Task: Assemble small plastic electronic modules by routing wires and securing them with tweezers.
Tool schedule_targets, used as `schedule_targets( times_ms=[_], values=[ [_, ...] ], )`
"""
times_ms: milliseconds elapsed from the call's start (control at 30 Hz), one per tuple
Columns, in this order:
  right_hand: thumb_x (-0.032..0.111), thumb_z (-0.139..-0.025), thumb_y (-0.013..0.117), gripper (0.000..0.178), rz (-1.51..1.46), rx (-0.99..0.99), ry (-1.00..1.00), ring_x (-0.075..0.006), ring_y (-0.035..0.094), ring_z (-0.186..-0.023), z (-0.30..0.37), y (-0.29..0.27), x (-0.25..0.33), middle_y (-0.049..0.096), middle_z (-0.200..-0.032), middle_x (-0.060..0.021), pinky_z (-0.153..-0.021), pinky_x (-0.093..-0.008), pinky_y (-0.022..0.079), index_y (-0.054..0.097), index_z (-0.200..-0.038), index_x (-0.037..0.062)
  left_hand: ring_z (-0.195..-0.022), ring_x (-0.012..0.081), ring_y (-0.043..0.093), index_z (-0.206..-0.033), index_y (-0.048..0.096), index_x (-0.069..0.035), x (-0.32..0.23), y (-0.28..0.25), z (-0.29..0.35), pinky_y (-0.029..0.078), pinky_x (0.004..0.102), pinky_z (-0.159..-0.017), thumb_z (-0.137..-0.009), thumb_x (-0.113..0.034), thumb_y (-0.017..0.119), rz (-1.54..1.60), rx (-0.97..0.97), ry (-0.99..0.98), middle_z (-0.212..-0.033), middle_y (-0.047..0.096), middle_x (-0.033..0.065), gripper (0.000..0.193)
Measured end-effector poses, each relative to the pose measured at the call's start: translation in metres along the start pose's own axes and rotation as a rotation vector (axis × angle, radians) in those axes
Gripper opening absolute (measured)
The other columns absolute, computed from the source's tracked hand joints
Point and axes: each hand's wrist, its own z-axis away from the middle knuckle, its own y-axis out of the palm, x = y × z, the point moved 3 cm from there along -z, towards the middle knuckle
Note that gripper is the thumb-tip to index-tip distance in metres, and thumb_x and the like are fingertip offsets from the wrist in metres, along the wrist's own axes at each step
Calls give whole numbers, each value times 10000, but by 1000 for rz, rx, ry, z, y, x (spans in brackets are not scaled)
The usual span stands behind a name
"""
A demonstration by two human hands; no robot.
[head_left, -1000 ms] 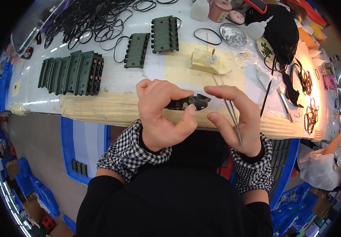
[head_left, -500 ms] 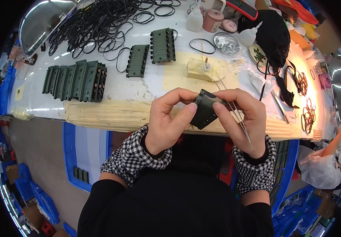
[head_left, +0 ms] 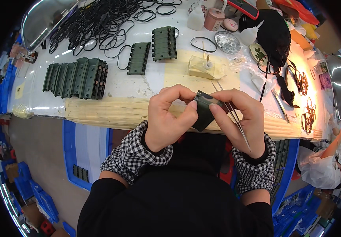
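Between my two hands, just above the table's front edge, is a dark green plastic part (head_left: 204, 114), tilted, with a row of small features along its upper edge. My left hand (head_left: 171, 116) pinches its left side between thumb and fingers. On the other side, the thumb and index finger of my right hand (head_left: 241, 118) grip the same part. A pair of metal tweezers (head_left: 239, 125) is tucked in my right hand, pointing down toward the wrist. Beyond my hands stands a tape-wrapped block (head_left: 201, 70) with a thin upright stick and a small peg.
Green ribbed parts stand in a row (head_left: 75, 79) at left; two green stacks (head_left: 138, 58) (head_left: 164, 43) sit farther back. Black rubber bands (head_left: 95, 23) heap at the back left. A squeeze bottle (head_left: 195, 19) and pink jar (head_left: 214, 19) are behind. Blue trays (head_left: 68, 158) flank me below.
The green part has turned slightly in my fingers, so its lower face shows less detail. Both hands keep hold and shift only a little.
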Motion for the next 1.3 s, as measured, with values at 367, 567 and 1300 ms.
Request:
schedule_targets(
  times_ms=[367,567,1300],
  values=[
    [45,-786,694,161,-58,-22,57,-96,577,-582,0,0,-4,620,-686,-55,-549,-235,460,636,-920,-21,-838,80,571,-969,576,36,-1,3,-2,479,236,-758,-861,-66,610,409,109,-194,-899,627,49,153],
    [157,-910,604,210,-411,-19,351,-78,598,-668,-11,-10,-12,641,-758,-31,-626,-206,492,640,-992,-34,-943,149,629,-1159,489,35,1,8,8,512,285,-842,-892,-43,601,494,272,-328,-1033,640,109,299],
    [-27,-818,659,184,-27,-305,-87,-165,642,-724,5,15,-12,678,-844,-119,-656,-254,492,674,-1001,-10,-908,183,660,-1133,501,56,2,7,10,547,310,-832,-899,15,560,422,74,-273,-1010,657,135,245]
  ],
)
